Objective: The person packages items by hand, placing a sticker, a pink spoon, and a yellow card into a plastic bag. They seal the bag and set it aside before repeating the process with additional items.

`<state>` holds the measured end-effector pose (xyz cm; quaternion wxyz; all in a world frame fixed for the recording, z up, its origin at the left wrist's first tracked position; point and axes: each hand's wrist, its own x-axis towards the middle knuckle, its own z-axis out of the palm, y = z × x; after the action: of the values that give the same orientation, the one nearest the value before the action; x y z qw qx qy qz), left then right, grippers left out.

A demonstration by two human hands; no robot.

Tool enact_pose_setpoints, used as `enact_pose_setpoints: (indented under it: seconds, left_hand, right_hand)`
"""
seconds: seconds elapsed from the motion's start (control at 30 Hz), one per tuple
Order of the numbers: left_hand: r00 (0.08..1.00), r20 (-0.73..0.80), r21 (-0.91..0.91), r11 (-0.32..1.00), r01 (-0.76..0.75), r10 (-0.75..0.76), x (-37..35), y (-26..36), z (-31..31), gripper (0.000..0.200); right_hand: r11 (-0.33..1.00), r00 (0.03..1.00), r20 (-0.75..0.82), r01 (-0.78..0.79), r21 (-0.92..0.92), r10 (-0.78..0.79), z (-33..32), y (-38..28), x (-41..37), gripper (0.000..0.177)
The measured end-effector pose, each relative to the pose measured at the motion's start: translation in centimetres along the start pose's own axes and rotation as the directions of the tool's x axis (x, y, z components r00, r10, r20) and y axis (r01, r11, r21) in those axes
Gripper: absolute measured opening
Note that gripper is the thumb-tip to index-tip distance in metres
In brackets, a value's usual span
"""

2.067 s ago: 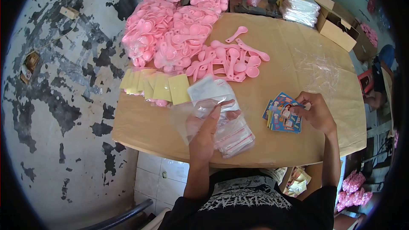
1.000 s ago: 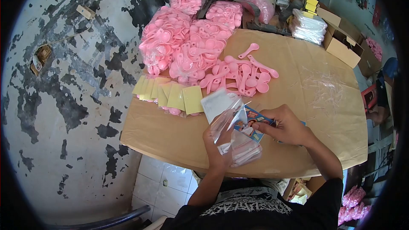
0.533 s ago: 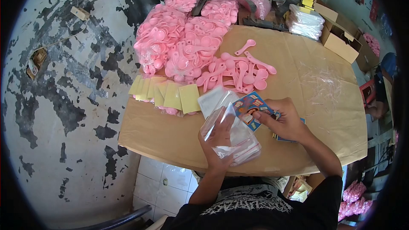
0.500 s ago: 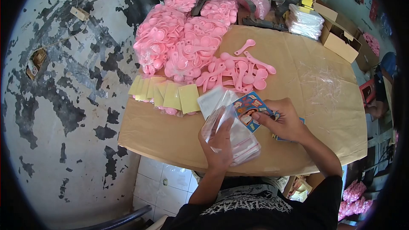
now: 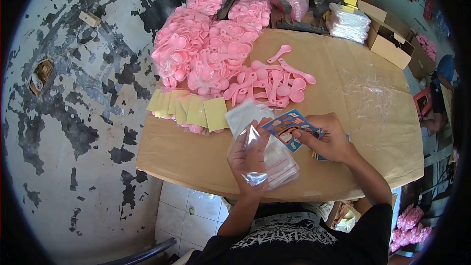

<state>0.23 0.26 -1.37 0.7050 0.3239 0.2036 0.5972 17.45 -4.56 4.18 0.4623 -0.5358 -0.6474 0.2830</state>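
Blue card at the mouth of a clear bag, centre of the frame

The blue card (image 5: 290,128) was just right of the frame's centre, pinched between the thumb and fingers of the right hand (image 5: 327,138). The left hand (image 5: 249,159), palm open and fingers loosely raised, bore a clear bag (image 5: 255,178) (whether the fingers were inside the film, I cannot tell). The card had not gone fully in.

More cards (image 5: 322,158) lay partly hidden beneath the right hand, and a stack of clear bags (image 5: 280,168) lay between the hands. Left of centre, a row of yellow-faced packets (image 5: 196,113) lay overlapping, seemingly already made up. Above the hands was a heap of loose pink spoons (image 5: 274,86), still unwrapped; bulging bags of spoons (image 5: 181,44) filled the upper left of the tabletop (image 5: 373,167). By that stock, much more seemed left than done.
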Motion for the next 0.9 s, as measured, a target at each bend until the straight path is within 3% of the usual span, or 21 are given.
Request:
enact_pose_setpoints:
  seconds: [0.03,0.07,0.17,0.2,0.3,0.4,0.5,0.53,0.6,0.63,0.67,0.7,0.8,0.9]
  left_hand:
    - [1.000,-0.005,0.075,0.997,0.018,-0.018,-0.1,-0.2,-0.1,0.042]
    - [0.997,0.040,0.035,0.997,-0.063,0.062,-0.3,-0.3,0.2,0.039]
    - [0.999,0.017,0.002,1.000,-0.029,0.029,-0.6,0.3,1.1,0.030]
    - [0.995,0.090,0.108,0.992,-0.059,0.049,-0.7,0.7,1.2,0.030]
    - [0.992,0.044,0.212,0.971,0.109,-0.121,-0.4,0.6,0.8,0.030]
    - [0.985,0.102,0.369,0.925,0.093,-0.139,-0.5,0.6,0.6,0.030]
    - [0.957,0.253,0.578,0.815,-0.034,-0.140,-0.6,1.0,1.1,0.025]
    - [0.907,0.401,0.535,0.837,-0.118,-0.129,-0.8,1.4,1.2,0.033]
    - [0.947,0.320,0.246,0.965,-0.088,0.004,-0.7,0.8,2.1,0.043]
    - [0.964,0.259,0.088,0.993,-0.083,0.058,-0.7,0.5,2.3,0.048]
    - [0.962,0.274,0.081,0.997,-0.018,-0.005,-0.8,0.7,1.8,0.061]
    - [0.966,0.256,0.073,0.997,-0.040,0.020,-0.8,0.6,1.7,0.061]
    - [0.967,0.244,0.036,0.995,-0.090,0.078,-0.8,0.3,1.5,0.059]
    - [0.938,0.329,-0.002,0.993,-0.117,0.111,-1.0,0.0,1.8,0.056]
  right_hand:
    - [1.000,1.000,0.015,-0.013,-0.011,0.013,0.1,-0.2,0.0,0.015]
    - [0.999,0.999,0.028,-0.027,-0.021,0.027,0.1,-0.5,0.1,0.015]
    - [0.999,0.994,0.108,-0.019,-0.033,0.022,-0.2,-1.4,0.1,0.015]
    - [0.999,0.990,0.143,-0.008,-0.034,0.012,-0.3,-1.6,0.0,0.014]
    - [1.000,0.993,0.117,-0.007,0.019,0.004,-0.5,-1.4,-0.2,0.015]
    - [0.999,0.997,0.074,-0.036,-0.010,0.037,-0.4,-0.8,-0.6,0.013]
    - [0.982,0.998,0.010,-0.060,0.181,0.059,-0.2,-0.7,-0.9,0.014]
    - [0.970,0.998,0.023,-0.067,0.233,0.064,0.0,-0.4,-0.9,0.014]
    - [0.941,0.996,0.054,-0.080,0.330,0.066,0.4,0.4,-1.1,0.015]
    - [0.960,0.987,0.115,-0.137,0.245,0.112,0.1,0.3,-1.1,0.016]
    - [0.970,0.972,0.171,-0.190,0.154,0.163,-0.4,-0.1,-1.1,0.016]
    - [0.970,0.950,0.221,-0.236,0.057,0.219,-0.7,-0.4,-1.1,0.016]
    - [0.948,0.998,0.038,-0.066,0.312,0.057,0.9,0.4,-1.1,0.016]
    - [0.931,0.975,0.103,-0.219,0.292,0.197,0.4,-1.0,-1.2,0.012]
